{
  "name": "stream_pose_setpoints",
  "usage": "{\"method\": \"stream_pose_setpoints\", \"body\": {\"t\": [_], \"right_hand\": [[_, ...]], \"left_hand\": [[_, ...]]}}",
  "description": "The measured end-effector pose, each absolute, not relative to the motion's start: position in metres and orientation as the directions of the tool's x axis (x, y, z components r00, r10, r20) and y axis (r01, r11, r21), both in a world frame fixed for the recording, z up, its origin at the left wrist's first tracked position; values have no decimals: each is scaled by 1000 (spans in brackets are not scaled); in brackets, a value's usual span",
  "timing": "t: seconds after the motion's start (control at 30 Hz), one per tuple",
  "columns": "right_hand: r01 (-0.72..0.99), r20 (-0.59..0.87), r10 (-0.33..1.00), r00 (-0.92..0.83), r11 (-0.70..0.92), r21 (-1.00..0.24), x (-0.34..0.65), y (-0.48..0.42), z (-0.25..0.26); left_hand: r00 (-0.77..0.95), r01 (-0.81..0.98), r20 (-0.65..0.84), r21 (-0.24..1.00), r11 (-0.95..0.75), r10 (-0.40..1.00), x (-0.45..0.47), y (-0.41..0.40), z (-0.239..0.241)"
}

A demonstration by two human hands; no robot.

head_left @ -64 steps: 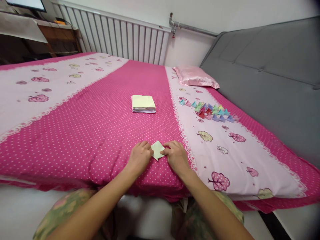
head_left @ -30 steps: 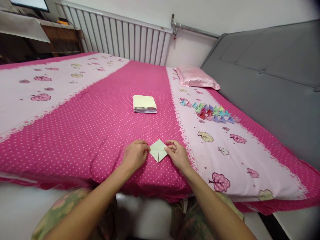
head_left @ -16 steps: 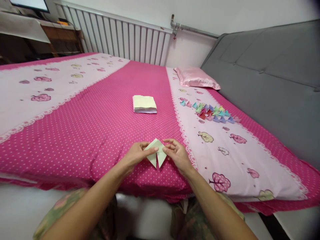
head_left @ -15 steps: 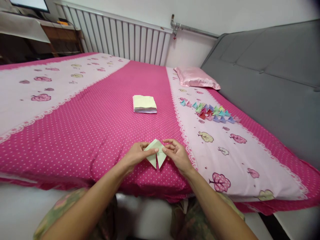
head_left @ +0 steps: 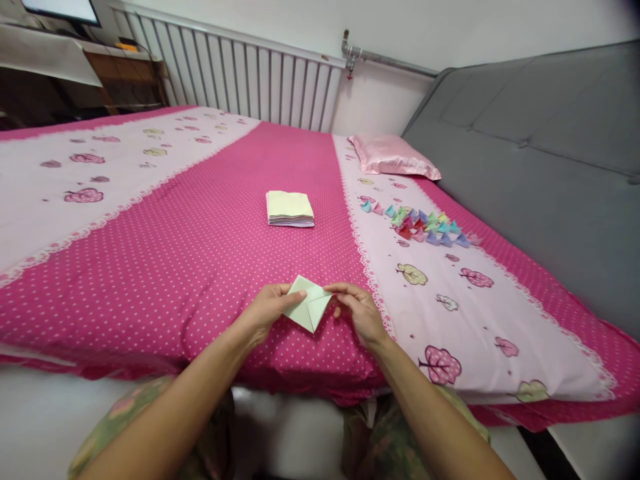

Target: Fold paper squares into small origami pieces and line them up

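Note:
A pale green sheet of origami paper (head_left: 311, 308), folded into a small diamond with creases meeting near its middle, is held just above the front of the bed. My left hand (head_left: 269, 308) pinches its left corner, thumb on top and fingers underneath. At the right corner, my right hand (head_left: 357, 310) grips the paper's edge between thumb and forefinger, the other fingers curled below. Beyond my hands lies a stack of square paper (head_left: 290, 208) with a pale yellow sheet on top.
Several small folded paper pieces (head_left: 425, 225) in many colours sit in rows at the right. Behind them are a pink pillow (head_left: 393, 157) and a grey padded headboard (head_left: 530, 153). A white radiator (head_left: 240, 73) runs along the wall; a desk (head_left: 120, 67) stands far left.
The folded paper has turned in my hands; its two separate lower points have given way to one closed diamond face. My right hand has shifted slightly to the paper's right corner.

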State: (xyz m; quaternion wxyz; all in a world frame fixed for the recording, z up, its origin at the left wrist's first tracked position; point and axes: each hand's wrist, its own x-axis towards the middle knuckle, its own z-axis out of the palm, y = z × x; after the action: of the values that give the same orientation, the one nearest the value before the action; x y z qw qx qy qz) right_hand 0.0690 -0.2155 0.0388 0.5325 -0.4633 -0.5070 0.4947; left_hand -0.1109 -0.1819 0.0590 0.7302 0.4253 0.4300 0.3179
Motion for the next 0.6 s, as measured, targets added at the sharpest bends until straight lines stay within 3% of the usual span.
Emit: {"method": "stream_pose_setpoints", "body": {"t": [0.17,0.3,0.6], "right_hand": [[100,235,969,-76,242,-965,67,-216,41],[200,267,960,-81,278,-939,66,-215,37],[153,216,974,-72,224,-962,65,-216,40]], "left_hand": [[441,-122,-376,874,470,815,-110,-183,61],[451,-116,-382,871,477,807,-109,-184,62],[493,-81,-370,882,465,787,-108,-185,57]]}}
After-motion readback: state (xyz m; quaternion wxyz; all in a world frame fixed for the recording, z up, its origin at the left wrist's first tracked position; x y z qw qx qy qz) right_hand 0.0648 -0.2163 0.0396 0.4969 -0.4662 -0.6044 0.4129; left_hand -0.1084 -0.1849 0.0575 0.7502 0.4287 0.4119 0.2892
